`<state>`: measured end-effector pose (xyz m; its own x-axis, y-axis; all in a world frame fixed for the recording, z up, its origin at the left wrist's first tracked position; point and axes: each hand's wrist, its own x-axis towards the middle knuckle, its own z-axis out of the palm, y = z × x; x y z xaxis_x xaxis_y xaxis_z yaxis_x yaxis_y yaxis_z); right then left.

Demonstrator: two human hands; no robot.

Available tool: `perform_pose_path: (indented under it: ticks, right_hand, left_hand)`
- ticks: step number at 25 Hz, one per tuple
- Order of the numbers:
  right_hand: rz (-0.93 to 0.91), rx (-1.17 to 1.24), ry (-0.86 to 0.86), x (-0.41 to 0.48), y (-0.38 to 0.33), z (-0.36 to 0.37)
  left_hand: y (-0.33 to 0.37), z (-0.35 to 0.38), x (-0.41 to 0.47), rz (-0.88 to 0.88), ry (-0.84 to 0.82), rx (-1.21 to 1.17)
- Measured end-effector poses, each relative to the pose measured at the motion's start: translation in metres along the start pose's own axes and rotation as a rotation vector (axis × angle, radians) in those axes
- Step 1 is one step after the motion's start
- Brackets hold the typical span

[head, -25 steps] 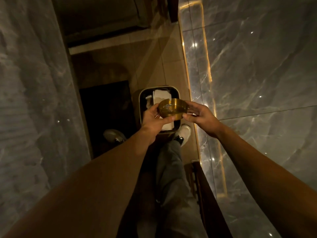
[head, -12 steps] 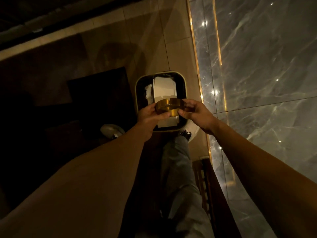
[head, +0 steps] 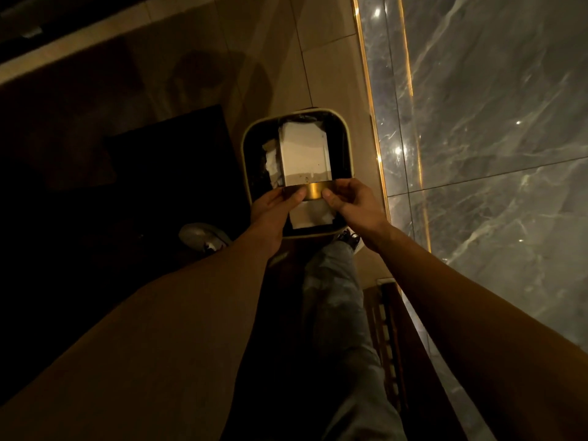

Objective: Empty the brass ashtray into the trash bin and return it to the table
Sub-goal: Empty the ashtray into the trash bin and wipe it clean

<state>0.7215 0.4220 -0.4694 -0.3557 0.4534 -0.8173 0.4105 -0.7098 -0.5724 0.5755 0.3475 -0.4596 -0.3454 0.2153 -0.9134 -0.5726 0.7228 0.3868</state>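
The brass ashtray (head: 313, 191) hangs over the open trash bin (head: 246, 154), tipped away from me so only its shiny side wall shows. My left hand (head: 272, 208) grips its left side and my right hand (head: 351, 203) grips its right side, thumbs on the near wall. The bin is square with rounded corners, a pale rim and a dark liner. White paper (head: 304, 154) lies inside it, with a few dark specks on the paper just beyond the ashtray.
The bin stands on a tan tiled floor (head: 254, 43) beside a grey marble wall (head: 493, 138) with a lit gold strip at its base. A dark mat (head: 171, 173) lies left of the bin. My shoes and trouser leg (head: 334, 297) are just below it.
The ashtray has tipped from bowl-up to fully on edge over the bin; its inside no longer shows. Both hands stayed on it and the view shifted closer over the bin.
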Motion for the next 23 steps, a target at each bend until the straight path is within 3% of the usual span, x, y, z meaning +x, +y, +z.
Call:
perform_pose_path:
  ticks: [5, 10, 13, 23]
  right_hand:
    - [-0.024, -0.003, 0.038, 0.010, 0.004, 0.012]
    - [-0.025, -0.033, 0.058, 0.017, 0.009, 0.021]
    - [-0.047, -0.099, 0.071, 0.018, 0.009, 0.022]
    - [-0.151, -0.135, 0.093, 0.013, 0.003, 0.020]
  left_hand:
    - [-0.001, -0.002, 0.008, -0.015, 0.039, -0.010]
    - [-0.003, 0.006, 0.013, -0.036, 0.213, 0.034]
    - [0.001, 0.014, 0.012, -0.026, 0.237, 0.077]
    - [0.005, 0.024, 0.000, 0.134, 0.314, 0.275]
